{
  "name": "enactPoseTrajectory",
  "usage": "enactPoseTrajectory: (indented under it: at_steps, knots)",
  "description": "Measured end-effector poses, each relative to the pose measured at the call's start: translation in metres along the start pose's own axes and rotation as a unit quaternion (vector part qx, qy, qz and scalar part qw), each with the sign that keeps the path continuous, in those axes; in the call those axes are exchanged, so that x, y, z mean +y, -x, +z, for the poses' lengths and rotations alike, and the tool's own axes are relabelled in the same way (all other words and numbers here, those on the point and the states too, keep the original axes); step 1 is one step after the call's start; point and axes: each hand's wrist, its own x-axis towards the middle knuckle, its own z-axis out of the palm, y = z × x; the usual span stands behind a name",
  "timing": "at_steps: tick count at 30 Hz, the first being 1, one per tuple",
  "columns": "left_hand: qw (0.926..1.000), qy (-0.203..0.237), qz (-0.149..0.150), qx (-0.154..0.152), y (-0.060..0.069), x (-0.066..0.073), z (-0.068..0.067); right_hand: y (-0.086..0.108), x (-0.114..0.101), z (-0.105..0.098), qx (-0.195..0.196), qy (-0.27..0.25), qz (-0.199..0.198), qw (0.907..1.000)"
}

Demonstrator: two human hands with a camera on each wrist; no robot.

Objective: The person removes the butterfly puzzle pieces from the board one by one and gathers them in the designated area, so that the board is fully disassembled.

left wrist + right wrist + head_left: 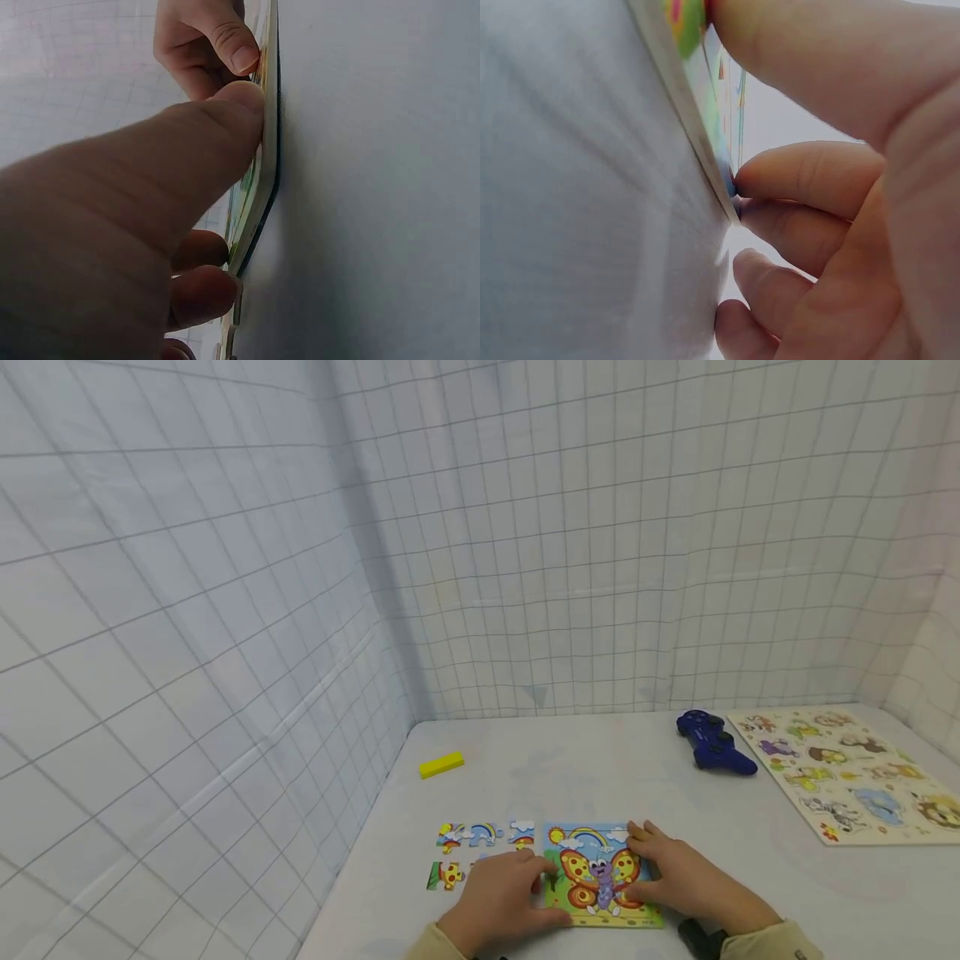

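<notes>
A puzzle board (581, 915) with a smiling butterfly, sun and rainbow lies on the white table. My left hand (506, 897) holds its lower left corner, thumb at the near edge and curled fingers by the left side. At the right side, my right hand (686, 877) grips the board, its thumb over the picture and fingertips at the far right corner. In the left wrist view the board's pale edge (270, 142) is seen side-on. Loose puzzle pieces (483, 834) sit left of the board, some hidden behind my left hand.
A yellow bar (442, 765) lies at the back left. Toward the back right are a blue game controller (712, 743) and a large animal puzzle board (813, 789). A dark object (699, 938) shows by the right wrist. Grid-patterned cloth walls (540, 552) stand behind and to the left.
</notes>
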Motion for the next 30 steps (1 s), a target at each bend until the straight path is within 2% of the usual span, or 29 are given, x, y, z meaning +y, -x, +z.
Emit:
enactPoseTrajectory:
  at_steps: [5,13,15,17,20,22,23,27,30]
  knots:
    - [0.9997,0.011,-0.006,-0.021,0.001,0.003,-0.002,0.000,-0.001,-0.002,0.000,0.000,0.004,1.0000]
    - [0.9996,0.005,-0.002,-0.028,0.001,0.003,-0.002,0.000,-0.001,0.002,0.015,0.011,-0.021,0.9996]
    - [0.9996,0.008,0.005,-0.025,0.001,0.004,-0.002,0.001,-0.005,0.005,0.036,0.007,-0.041,0.9985]
    - [0.9997,0.013,0.011,-0.021,0.000,0.003,0.000,0.001,-0.011,0.010,0.067,-0.022,-0.067,0.9952]
    - [0.9996,0.019,0.014,-0.014,0.000,0.003,0.001,-0.001,-0.023,0.024,0.107,-0.097,-0.126,0.9815]
    - [0.9996,0.022,0.014,-0.011,0.000,0.002,0.002,-0.003,-0.028,0.034,0.116,-0.112,-0.155,0.9746]
    - [0.9995,0.025,0.014,-0.010,0.000,0.002,0.002,-0.004,-0.030,0.038,0.111,-0.107,-0.163,0.9744]
    - [0.9994,0.031,0.010,-0.012,-0.001,0.001,0.002,-0.003,-0.029,0.046,0.080,-0.006,-0.175,0.9813]
    - [0.9993,0.032,0.007,-0.014,-0.001,0.000,0.002,-0.003,-0.024,0.048,0.069,0.038,-0.193,0.9780]
